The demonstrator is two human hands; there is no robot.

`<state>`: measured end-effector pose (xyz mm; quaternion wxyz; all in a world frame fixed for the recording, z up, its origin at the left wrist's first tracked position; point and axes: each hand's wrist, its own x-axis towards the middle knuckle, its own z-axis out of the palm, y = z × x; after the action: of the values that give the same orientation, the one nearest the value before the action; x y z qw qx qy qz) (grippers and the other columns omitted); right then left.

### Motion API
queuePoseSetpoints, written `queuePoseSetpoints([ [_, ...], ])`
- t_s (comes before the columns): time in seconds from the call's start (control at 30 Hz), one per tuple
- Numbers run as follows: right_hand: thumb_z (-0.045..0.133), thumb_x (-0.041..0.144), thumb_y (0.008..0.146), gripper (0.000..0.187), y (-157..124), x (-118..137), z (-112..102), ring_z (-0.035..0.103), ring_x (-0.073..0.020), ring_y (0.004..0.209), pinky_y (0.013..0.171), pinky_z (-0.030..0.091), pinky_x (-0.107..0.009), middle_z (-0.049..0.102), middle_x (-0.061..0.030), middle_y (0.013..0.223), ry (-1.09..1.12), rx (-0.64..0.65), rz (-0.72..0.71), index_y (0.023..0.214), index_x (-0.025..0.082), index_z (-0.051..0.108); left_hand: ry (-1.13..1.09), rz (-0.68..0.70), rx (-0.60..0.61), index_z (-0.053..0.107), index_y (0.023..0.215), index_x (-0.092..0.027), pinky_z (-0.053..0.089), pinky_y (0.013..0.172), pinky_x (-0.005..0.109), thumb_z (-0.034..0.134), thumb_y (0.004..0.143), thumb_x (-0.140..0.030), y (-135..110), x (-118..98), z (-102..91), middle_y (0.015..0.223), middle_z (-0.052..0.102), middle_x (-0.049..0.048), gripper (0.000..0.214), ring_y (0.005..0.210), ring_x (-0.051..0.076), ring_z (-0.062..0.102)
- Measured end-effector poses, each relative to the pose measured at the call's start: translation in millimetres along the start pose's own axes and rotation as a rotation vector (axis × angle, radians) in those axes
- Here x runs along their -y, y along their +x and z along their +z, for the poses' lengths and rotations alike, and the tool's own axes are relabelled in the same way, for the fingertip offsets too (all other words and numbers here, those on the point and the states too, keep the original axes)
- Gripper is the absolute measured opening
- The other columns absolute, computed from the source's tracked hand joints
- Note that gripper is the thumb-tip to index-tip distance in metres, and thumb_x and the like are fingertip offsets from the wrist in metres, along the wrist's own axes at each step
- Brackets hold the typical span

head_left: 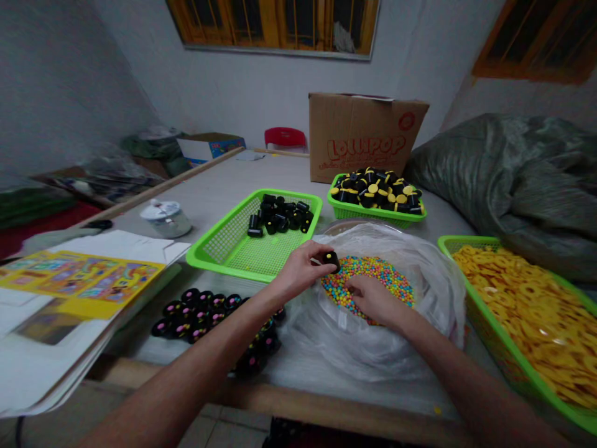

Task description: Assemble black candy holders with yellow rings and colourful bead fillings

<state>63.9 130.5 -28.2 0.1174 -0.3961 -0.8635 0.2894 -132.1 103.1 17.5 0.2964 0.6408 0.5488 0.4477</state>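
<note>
Fingers of the L hand (298,269) pinched narrow on a small black cylinder w/ yellow top (331,262), piece sitting just right of the fingertips, long axis roughly upright, yellow end up, right over the edge of the colored candy beads (368,280). L hand's the nearer one; R hand (374,300) is just beside it, fingers curled down on the beads, can't tell if they've got any. Beads lie in a clear plastic bag (420,298). Left of that on the surface (289,169), black cylinders w/ pink tops (200,317). Further on, green basket of black cylinders (233,249), green basket of yellow rings (508,348), green basket of black-and-yellow pieces (373,214), then a LOLLIPOP cardboard box (354,137).
</note>
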Motion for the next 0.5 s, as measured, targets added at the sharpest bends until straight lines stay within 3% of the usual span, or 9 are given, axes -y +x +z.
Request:
queuePoseSetpoints([
  [0.1, 0.053, 0.006, 0.072, 0.028, 1.0, -1.4, -0.4, 0.061, -0.0147, 0.077, 0.071, 0.047, -0.027, 0.068, -0.0022, 0.086, 0.175, 0.0, 0.012, 0.095, 0.018, 0.064, 0.07, 0.002, 0.015, 0.067, 0.098, -0.015, 0.05, 0.065, 0.025, 0.066, 0.067, -0.029, -0.6, -3.1, -4.2, 0.09, 0.06, 0.0048, 0.034, 0.075, 0.014, 0.058],
  [0.23, 0.061, 0.019, 0.074, 0.019, -5.0, -5.7, -8.9, 0.063, -0.0156, 0.084, 0.077, 0.049, -0.03, 0.068, -0.0012, 0.091, 0.34, -0.018, -0.004, 0.092, 0.019, 0.063, 0.138, 0.011, 0.043, 0.067, 0.1, -0.015, 0.049, 0.067, 0.027, 0.064, 0.069, -0.029, -0.4, -3.2, -2.0, 0.09, 0.06, 0.0049, 0.033, 0.075, 0.014, 0.058],
  [0.4, 0.063, 0.023, 0.073, 0.018, -17.3, -14.9, -23.0, 0.062, -0.0172, 0.088, 0.085, 0.047, -0.035, 0.068, -0.0022, 0.092, 0.488, -0.139, -0.013, 0.091, 0.02, 0.062, 0.303, 0.116, 0.187, 0.067, 0.098, -0.015, 0.047, 0.071, 0.029, 0.064, 0.069, -0.023, -2.2, -5.8, 18.9, 0.088, 0.06, 0.0051, 0.03, 0.076, 0.017, 0.057],
  [0.5, 0.059, 0.023, 0.077, 0.017, -24.9, -19.2, -31.4, 0.061, -0.0175, 0.092, 0.087, 0.045, -0.036, 0.067, -0.0025, 0.095, 0.371, -0.209, -0.018, 0.094, 0.02, 0.061, 0.408, 0.179, 0.267, 0.066, 0.1, -0.017, 0.046, 0.074, 0.031, 0.062, 0.07, -0.019, -3.8, -10.2, 37.2, 0.09, 0.06, 0.0057, 0.03, 0.084, 0.02, 0.057],
])
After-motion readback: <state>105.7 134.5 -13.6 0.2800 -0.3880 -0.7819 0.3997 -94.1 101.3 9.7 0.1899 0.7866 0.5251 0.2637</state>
